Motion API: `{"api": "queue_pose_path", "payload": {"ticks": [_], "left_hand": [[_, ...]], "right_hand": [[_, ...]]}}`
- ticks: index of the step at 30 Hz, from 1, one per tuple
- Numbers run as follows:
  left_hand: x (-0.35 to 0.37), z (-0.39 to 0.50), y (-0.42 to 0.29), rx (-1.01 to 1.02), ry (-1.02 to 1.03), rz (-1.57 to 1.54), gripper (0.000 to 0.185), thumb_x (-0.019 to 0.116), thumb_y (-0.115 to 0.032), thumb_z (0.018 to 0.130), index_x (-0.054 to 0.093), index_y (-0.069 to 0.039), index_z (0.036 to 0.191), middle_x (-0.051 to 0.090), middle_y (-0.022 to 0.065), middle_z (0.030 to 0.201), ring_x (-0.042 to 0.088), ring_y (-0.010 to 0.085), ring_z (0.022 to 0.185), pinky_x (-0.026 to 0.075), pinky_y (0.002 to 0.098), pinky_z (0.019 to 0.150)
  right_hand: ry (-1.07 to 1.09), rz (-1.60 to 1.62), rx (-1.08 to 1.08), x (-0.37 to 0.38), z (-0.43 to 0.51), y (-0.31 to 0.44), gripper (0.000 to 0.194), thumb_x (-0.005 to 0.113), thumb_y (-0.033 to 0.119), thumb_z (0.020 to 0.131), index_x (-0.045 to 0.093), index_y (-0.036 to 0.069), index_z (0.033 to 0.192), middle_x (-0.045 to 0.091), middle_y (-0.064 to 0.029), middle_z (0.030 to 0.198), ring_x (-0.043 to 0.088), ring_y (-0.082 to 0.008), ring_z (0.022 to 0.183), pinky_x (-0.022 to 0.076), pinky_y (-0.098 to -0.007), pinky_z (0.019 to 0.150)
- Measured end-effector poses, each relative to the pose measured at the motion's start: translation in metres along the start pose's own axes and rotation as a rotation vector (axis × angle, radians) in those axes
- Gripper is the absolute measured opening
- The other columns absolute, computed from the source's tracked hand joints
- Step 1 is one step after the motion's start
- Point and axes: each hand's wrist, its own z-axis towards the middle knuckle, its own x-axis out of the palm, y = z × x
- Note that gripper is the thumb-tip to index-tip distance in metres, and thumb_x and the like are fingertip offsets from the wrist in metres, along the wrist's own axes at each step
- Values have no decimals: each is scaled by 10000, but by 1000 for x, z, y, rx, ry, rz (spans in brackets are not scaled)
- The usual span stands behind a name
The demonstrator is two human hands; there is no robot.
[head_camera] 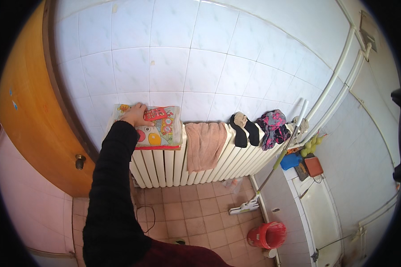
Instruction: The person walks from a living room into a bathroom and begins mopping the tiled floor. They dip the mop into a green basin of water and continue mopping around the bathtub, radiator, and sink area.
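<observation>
My left hand [136, 115], in a black sleeve, lies palm down on a printed, cartoon-patterned stack [160, 142] on the left end of a white radiator [177, 178]. Its thumb and fingers are apart at the left end of a small red patterned item [155, 114]; whether they grip it cannot be told. My right hand is out of view. Over the radiator, to the right of the stack, hang a pink towel [205, 147], black socks [240, 135] with a beige bundle [241, 119], and a grey, black and pink patterned cloth [272, 128].
A wooden door [36, 100] with a round knob [80, 162] stands at left. A squeeze mop [244, 207] leans at the radiator's right end. A red bucket [259, 235] stands on the tiled floor beside a white bathtub [320, 213]. A blue basin [290, 161] sits by the tub's far end.
</observation>
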Motion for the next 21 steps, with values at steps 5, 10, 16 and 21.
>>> {"api": "queue_pose_path", "payload": {"ticks": [5,10,16,21], "left_hand": [[3,0,-3,-6,-13,-52,821,735,-570,599,497,-102,1230,462,130,1234,396,318,1220,351,492,979],[13,2,0,-30,-20,-70,835,723,-575,611,481,-114,1263,438,137,1278,369,326,1248,332,525,986],[10,3,5,-6,21,-151,852,685,-601,653,471,-81,1292,420,170,1318,386,345,1240,347,474,998],[12,6,6,-5,26,-195,822,671,-580,689,489,-24,1266,449,188,1291,427,340,1209,370,407,989]], "right_hand": [[9,-21,1,4,-2,4,303,400,223,921,412,-38,1074,600,-200,1006,624,-302,847,541,-425,676],[15,-41,4,3,-4,4,302,401,220,919,413,-41,1071,599,-200,1005,625,-303,847,541,-425,676],[20,-57,10,3,-7,3,301,403,216,917,414,-44,1068,599,-201,1005,626,-305,847,542,-424,674],[19,-59,22,3,-11,0,300,404,213,916,415,-47,1065,599,-201,1004,627,-306,847,543,-424,674]]}}
